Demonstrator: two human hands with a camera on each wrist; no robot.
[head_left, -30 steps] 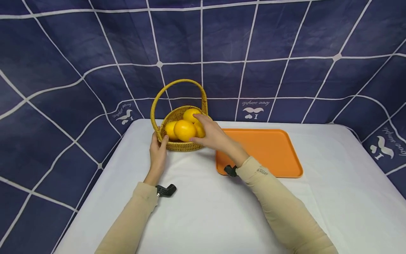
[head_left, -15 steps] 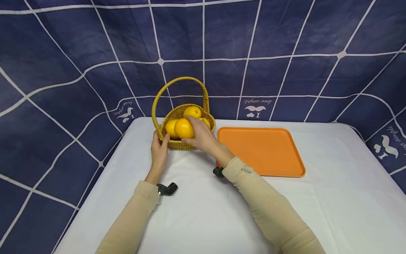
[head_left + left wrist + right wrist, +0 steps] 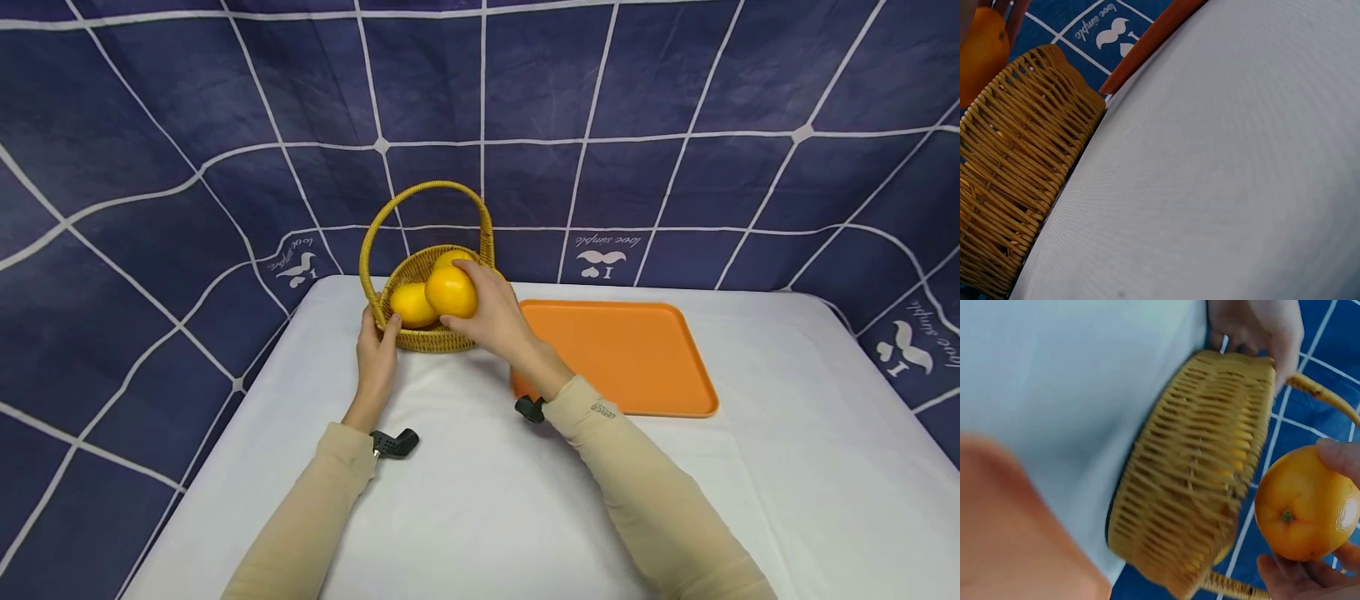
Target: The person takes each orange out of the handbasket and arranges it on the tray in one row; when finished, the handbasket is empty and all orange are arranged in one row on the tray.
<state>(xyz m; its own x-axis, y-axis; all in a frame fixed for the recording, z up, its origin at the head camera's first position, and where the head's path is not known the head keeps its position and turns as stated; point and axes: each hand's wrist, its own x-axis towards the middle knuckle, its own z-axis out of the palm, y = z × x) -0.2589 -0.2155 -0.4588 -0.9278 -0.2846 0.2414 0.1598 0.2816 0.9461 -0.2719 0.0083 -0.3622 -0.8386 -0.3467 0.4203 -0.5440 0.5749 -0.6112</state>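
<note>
A yellow woven basket (image 3: pixel 435 340) with a tall hoop handle stands near the table's back edge. My left hand (image 3: pixel 375 358) grips its left rim, thumb on top of the edge. Just above the basket, my right hand (image 3: pixel 501 318) holds an orange (image 3: pixel 452 292) between thumb and fingers. In the right wrist view this orange (image 3: pixel 1304 506) is apart from the basket (image 3: pixel 1191 456), its stem end showing. Another orange (image 3: pixel 412 305) lies inside at the left, and one more (image 3: pixel 448 259) shows behind the held one. The right hand hides part of the basket's contents.
A shallow orange tray (image 3: pixel 618 358) lies to the right of the basket on a white tablecloth (image 3: pixel 465 500). Behind the table hangs a dark blue cloth (image 3: pixel 660 192) with white lines. My right forearm crosses in front of the tray's near left corner.
My right hand has taken hold of the front orange and raised it, now slightly up and right. The left hand stays on the basket's rim.
</note>
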